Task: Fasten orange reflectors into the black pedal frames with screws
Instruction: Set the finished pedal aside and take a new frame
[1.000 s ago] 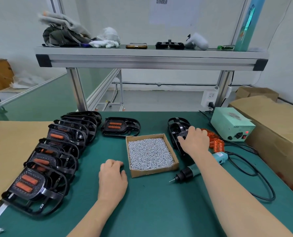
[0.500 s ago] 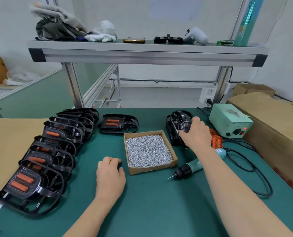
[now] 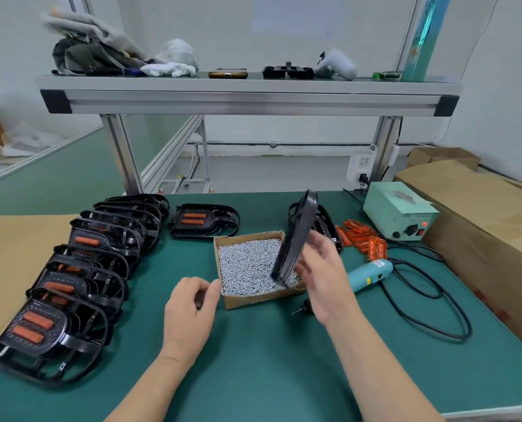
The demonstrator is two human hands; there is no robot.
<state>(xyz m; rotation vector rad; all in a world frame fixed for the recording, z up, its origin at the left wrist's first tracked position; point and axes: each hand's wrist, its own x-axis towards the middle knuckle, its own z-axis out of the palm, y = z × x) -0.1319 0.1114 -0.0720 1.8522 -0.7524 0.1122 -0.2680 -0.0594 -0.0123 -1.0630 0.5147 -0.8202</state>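
Note:
My right hand (image 3: 320, 278) holds a black pedal frame (image 3: 297, 236) on edge, nearly upright, above the right side of the cardboard box of screws (image 3: 253, 269). More bare black frames (image 3: 323, 220) lie stacked behind it. My left hand (image 3: 189, 312) rests on the green mat by the box's front left corner, fingers loosely curled with nothing in them. Loose orange reflectors (image 3: 363, 239) lie in a heap to the right. A row of several frames fitted with orange reflectors (image 3: 80, 269) runs along the left, and one more fitted frame (image 3: 203, 220) lies behind the box.
A teal electric screwdriver (image 3: 366, 274) lies right of the box with its black cable looping on the mat. Its pale green power supply (image 3: 399, 213) stands at the back right beside brown cartons (image 3: 479, 214). An aluminium shelf (image 3: 247, 95) with odds and ends spans overhead.
My right hand has lifted one black frame off the stack and swung it on edge over the screw box. My left hand has slid right toward the box's corner.

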